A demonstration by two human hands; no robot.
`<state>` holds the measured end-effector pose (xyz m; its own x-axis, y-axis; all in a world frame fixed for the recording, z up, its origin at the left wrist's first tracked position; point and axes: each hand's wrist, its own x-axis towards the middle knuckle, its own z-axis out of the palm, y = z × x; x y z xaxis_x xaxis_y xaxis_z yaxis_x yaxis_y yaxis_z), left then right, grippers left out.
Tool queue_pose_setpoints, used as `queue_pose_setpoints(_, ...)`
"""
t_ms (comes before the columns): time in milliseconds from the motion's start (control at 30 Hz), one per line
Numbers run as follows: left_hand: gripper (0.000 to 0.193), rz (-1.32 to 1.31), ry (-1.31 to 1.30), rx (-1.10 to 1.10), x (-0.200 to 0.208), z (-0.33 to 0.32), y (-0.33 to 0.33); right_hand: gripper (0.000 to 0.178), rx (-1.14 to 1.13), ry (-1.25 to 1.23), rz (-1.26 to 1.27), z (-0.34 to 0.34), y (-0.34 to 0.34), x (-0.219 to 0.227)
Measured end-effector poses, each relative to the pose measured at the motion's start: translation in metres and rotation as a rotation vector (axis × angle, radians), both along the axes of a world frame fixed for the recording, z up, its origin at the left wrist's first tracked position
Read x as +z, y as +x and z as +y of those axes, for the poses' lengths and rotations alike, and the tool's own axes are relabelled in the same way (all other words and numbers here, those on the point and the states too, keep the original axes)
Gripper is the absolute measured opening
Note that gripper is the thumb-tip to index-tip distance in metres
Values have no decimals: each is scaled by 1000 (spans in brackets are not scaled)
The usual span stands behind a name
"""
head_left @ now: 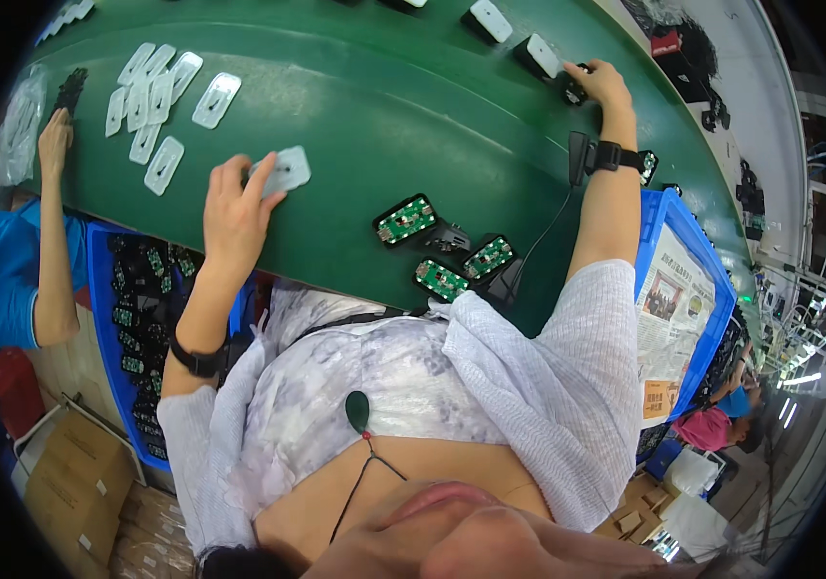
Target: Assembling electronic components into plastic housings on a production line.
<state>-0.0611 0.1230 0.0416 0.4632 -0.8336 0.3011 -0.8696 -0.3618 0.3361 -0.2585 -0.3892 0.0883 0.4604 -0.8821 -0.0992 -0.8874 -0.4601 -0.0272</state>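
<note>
My left hand pinches a pale, translucent plastic cover between thumb and fingers, just over the green tabletop. At the far right, my right hand has its fingers closed on a small black part. Touching or very near it is a black housing with a white cover; a similar housing sits farther back. In front of me lie several open black housings with green circuit boards, grouped around a black bracket-like piece.
Loose pale covers are spread on the green table at left. A co-worker's hand reaches onto dark small parts there. Blue crates stand at left and right. A cable runs beside my right forearm.
</note>
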Motion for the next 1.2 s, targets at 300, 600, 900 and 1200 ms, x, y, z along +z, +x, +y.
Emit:
queue_pose_setpoints(300, 49, -37, -190, -58, -17, -81, -2, 42, 431, 472, -797, 127, 42, 39)
queue_pose_setpoints(600, 49, 36, -247, -194, -18, -76, 11, 38, 710, 370, -555, 185, 49, -5)
queue_pose_setpoints(900, 59, 218, -351, -156, -7, -54, 13, 35, 1087, 293, -554, 262, 85, 19)
queue_pose_setpoints(1200, 60, 125, -264, -132, -16, -50, 12, 34, 1248, 49, -441, 274, 101, -5)
